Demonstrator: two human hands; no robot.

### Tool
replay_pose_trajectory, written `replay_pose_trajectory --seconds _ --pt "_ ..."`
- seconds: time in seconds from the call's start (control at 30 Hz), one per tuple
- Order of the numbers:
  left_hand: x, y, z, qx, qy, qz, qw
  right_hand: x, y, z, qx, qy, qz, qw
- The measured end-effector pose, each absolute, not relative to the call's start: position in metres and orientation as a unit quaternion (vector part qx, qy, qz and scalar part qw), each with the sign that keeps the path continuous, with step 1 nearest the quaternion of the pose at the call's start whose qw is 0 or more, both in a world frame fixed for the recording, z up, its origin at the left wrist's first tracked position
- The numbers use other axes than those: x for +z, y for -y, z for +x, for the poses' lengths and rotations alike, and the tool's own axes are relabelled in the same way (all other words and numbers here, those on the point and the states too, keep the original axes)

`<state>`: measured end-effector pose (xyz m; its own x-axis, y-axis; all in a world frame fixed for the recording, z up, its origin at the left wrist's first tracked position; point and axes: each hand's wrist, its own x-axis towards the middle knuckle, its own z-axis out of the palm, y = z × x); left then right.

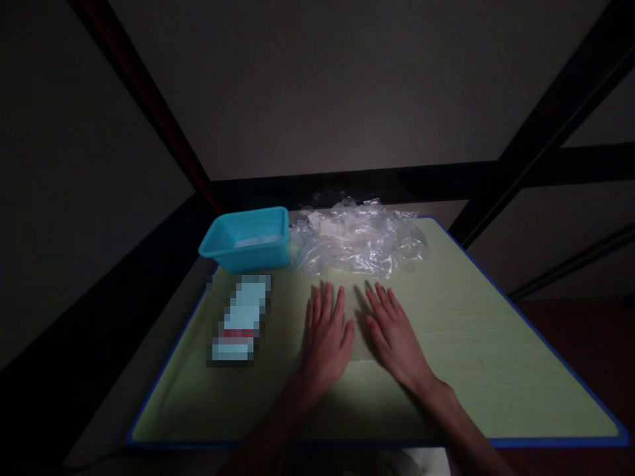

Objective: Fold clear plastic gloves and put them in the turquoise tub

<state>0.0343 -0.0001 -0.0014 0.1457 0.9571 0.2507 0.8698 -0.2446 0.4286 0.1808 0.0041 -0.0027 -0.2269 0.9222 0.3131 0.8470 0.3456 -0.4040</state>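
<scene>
My left hand (pixel 327 337) rests palm down on the green tabletop (pixel 476 370), its fingers a little apart and nothing held. Beside it on the right, my right hand (pixel 394 330) also lies flat with fingers spread, holding nothing. The hands do not touch each other. Just beyond the fingertips is a heap of crumpled clear plastic bags (pixel 367 241), with something white among them. A flat, blurred-out light blue item (pixel 243 314) lies to the left of my left hand.
An open turquoise plastic basket (pixel 278 254) stands at the table's back left, beside the plastic bags. Blue edging (pixel 536 330) runs round the table. Behind it rises a grey wall (pixel 347 99) with dark bars. A white object shows below the front edge.
</scene>
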Motion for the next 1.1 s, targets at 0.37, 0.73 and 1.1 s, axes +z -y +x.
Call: replay_pose_trajectory --seconds 0.37,0.73,1.1 --pt "0.004 0.025 -0.021 0.434 -0.491 0.734 0.180 0.036 0.024 0.239 0.051 0.907 -0.369 0.198" --pt "-0.002 0.048 -0.031 0.328 -0.455 0.791 0.244 0.026 0.029 0.237 0.067 0.912 -0.364 0.178" --pt "-0.003 0.045 -0.033 0.360 -0.531 0.704 0.305 0.024 0.026 0.233 0.052 0.914 -0.370 0.160"
